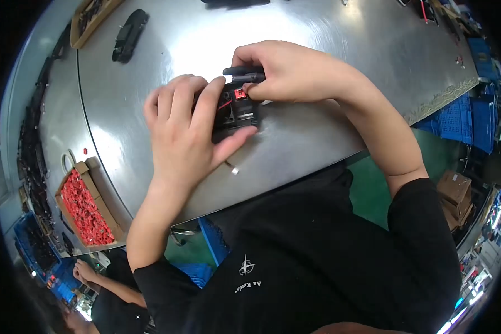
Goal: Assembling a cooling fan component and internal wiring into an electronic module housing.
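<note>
A black plastic housing (pixel 244 118) rests on the metal table with its inside facing up. A small red part (pixel 240 94) sits in it, and a red wire runs to the left of that part. My left hand (pixel 186 119) grips the housing from the left, its thumb along the near edge and its fingers over the far side. My right hand (pixel 267 72) is closed at the far right corner, its thumb beside the red part. Between its fingers is a black elongated piece (pixel 242 72); whether this joins the housing cannot be seen. A short wire with a white connector (pixel 235 171) sticks out toward me.
A cardboard box (pixel 117 227) of small red parts stands at left, with one loose red part (pixel 85 151) nearby. Another black housing (pixel 130 35) lies at the far left near a cardboard tray (pixel 78 39). A co-worker's hand (pixel 84 271) is at lower left; blue crates (pixel 455 122) stand right.
</note>
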